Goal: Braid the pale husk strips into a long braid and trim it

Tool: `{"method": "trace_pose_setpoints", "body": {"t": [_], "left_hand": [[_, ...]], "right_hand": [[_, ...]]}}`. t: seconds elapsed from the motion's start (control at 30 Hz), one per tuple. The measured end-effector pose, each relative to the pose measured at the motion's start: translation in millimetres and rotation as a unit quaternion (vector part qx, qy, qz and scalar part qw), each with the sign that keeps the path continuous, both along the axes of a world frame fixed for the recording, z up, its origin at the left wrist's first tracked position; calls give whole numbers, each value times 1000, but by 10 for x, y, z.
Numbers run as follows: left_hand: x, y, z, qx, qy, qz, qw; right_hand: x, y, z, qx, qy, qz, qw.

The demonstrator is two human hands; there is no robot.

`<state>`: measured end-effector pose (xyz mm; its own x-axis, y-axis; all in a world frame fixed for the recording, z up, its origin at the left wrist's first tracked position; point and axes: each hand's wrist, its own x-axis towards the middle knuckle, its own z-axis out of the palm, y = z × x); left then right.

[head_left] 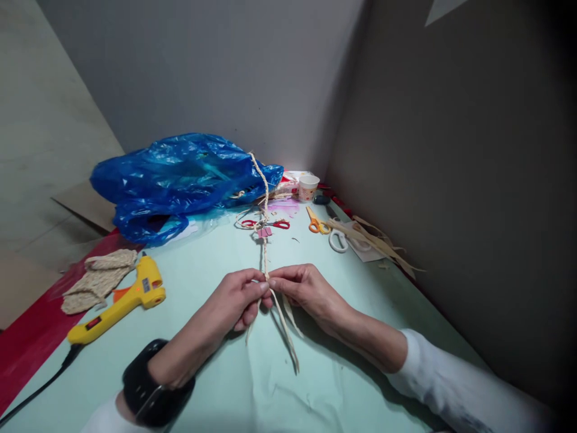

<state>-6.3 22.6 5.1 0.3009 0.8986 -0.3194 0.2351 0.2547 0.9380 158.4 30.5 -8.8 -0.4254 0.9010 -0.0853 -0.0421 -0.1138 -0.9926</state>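
Note:
A thin pale braid (265, 249) of flat straw-like strands runs away from me up the middle of the table. Where its loose strands (285, 334) begin, my left hand (241, 297) pinches it between thumb and fingers. My right hand (311, 288) meets it from the other side, its thumb and forefinger closed on the same spot. Below the fingers the strands fan out towards me. Farther up, a pink clip (264, 232) sits on the braid, and the far end lies over a blue plastic bag (180, 174).
At left lie a yellow glue gun (121, 300) with its cord and a woven straw piece (100, 279). Red-handled scissors (279, 224), orange scissors (315, 222) and white-handled scissors (338, 240) lie beyond my hands, near a paper cup (308, 188) and loose straw strips (383, 243). Walls border the table.

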Motion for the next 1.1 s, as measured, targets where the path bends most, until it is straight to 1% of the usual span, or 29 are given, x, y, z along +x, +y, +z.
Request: {"method": "trace_pose_setpoints", "body": {"t": [0.03,0.07,0.17,0.27,0.4,0.47,0.5,0.6,0.67,0.73,0.8,0.87,0.9,0.97,1.03,1.07,1.1], "left_hand": [[23,9,-15,-29,-28,-4,999],[44,12,-28,-40,-39,-1,998],[78,-1,-54,-22,-30,8,999],[67,-12,-85,23,-2,19,1000],[44,-7,-137,61,37,36,997],[44,-3,-157,62,39,37,997],[46,-1,-166,64,39,38,996],[59,6,-190,69,42,51,995],[71,7,-200,66,37,63,995],[81,-3,-195,49,22,76,996],[85,-24,-174,23,1,85,996],[81,-50,-145,-10,-20,89,996],[75,-61,-133,-24,-37,87,995],[62,-74,-123,-41,-67,79,994],[51,-72,-132,-41,-84,76,993],[48,-67,-141,-42,-82,81,993],[46,-61,-150,-45,-79,86,992]], "right_hand": [[7,10,-2,8,-12,4,1000],[17,22,-7,22,-30,8,999],[58,55,-27,97,-108,26,989],[90,49,-9,169,-208,23,963],[91,-26,72,238,-316,0,919],[81,-71,87,287,-377,-12,881],[75,-92,82,322,-411,-19,853],[48,-152,30,450,-492,-43,744],[18,-193,-17,526,-508,-55,680],[-22,-235,-61,582,-499,-63,639],[-65,-272,-100,625,-483,-66,609],[-103,-301,-132,651,-471,-62,592],[-118,-314,-145,657,-466,-58,589],[-136,-339,-160,662,-456,-46,594],[-136,-367,-151,660,-444,-31,605],[-128,-377,-135,654,-435,-19,619],[-114,-378,-110,639,-425,-2,641]]}}
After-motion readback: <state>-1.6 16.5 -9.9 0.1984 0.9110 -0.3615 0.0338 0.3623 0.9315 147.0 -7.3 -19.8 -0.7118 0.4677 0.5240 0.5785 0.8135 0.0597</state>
